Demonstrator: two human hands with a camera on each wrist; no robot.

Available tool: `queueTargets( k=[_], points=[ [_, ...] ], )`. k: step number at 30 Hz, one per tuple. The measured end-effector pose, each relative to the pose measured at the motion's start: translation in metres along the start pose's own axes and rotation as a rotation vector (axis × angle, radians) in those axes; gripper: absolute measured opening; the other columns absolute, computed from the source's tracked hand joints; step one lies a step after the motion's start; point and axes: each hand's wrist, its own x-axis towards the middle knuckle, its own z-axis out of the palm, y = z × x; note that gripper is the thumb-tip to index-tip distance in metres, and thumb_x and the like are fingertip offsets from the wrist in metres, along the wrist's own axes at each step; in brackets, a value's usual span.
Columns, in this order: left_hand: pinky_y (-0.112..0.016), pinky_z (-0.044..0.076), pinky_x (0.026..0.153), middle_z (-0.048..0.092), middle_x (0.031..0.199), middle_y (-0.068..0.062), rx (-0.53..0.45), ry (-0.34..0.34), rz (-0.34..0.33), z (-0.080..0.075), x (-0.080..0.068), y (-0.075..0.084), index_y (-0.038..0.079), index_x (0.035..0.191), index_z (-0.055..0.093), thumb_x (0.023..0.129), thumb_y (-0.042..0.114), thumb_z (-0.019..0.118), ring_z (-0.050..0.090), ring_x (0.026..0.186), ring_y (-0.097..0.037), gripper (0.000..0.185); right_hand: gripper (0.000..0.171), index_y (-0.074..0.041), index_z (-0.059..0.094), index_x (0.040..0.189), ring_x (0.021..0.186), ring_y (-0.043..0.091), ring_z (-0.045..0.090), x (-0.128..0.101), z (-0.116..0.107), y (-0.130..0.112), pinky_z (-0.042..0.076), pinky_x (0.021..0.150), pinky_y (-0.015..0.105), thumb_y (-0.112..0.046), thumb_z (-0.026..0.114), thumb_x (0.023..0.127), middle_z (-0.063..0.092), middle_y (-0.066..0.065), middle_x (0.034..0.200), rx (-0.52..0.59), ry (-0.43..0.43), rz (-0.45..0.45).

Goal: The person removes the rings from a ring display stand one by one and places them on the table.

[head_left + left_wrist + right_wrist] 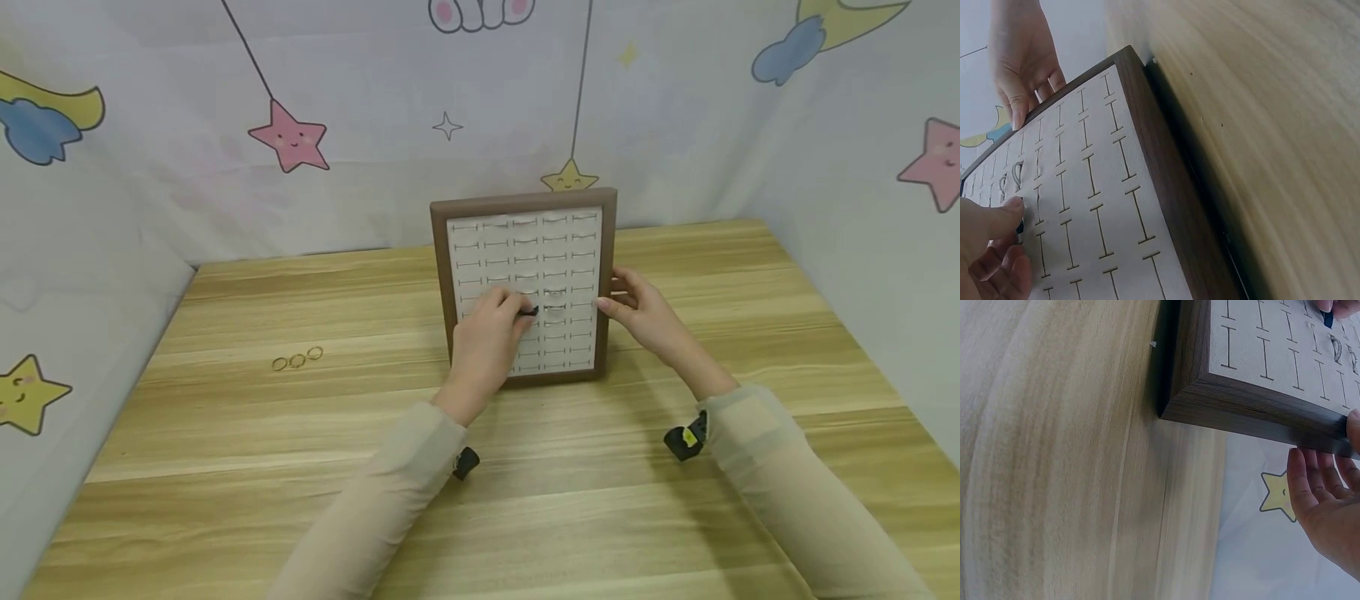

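Note:
A brown-framed ring display board (525,198) stands upright on the table, its white face cut with rows of slots. My left hand (486,337) pinches a small black ring (1328,320) against a slot near the middle of the board; the fingers partly cover it. Just to the right, two silver rings (554,307) sit in slots, one above the other. My right hand (648,321) grips the board's right edge, thumb on the front and fingers behind; the right wrist view shows those fingers (1319,478) along the frame's side.
Three gold rings (297,361) lie in a short row on the wooden table (225,450), left of the board. A white curtain (375,167) with cartoon stars hangs behind and on both sides. Black wrist straps (684,442) show beneath the sleeves.

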Motion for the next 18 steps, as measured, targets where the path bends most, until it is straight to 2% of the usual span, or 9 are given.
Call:
queueTargets(
  k=[7, 18],
  points=[
    [-0.032, 0.056, 0.069, 0.063, 0.101, 0.002, -0.071, -0.051, -0.018, -0.004, 0.001, -0.003, 0.016, 0.096, 0.067, 0.091, 0.024, 0.064, 0.061, 0.097, -0.015, 0.010, 0.059, 0.007, 0.021, 0.147, 0.136, 0.045, 0.037, -0.001, 0.000, -0.001, 0.034, 0.110, 0.056, -0.012, 0.050, 0.099, 0.037, 0.031, 0.142, 0.002, -0.003, -0.006],
    [-0.034, 0.054, 0.070, 0.062, 0.103, 0.000, -0.153, -0.124, 0.001, -0.011, 0.004, -0.009, 0.015, 0.091, 0.067, 0.091, 0.026, 0.062, 0.061, 0.093, -0.016, 0.012, 0.060, 0.006, 0.020, 0.148, 0.137, 0.045, 0.035, -0.002, 0.000, -0.001, 0.033, 0.111, 0.055, -0.013, 0.050, 0.099, 0.035, 0.031, 0.144, 0.001, -0.006, 0.005]
  ],
)
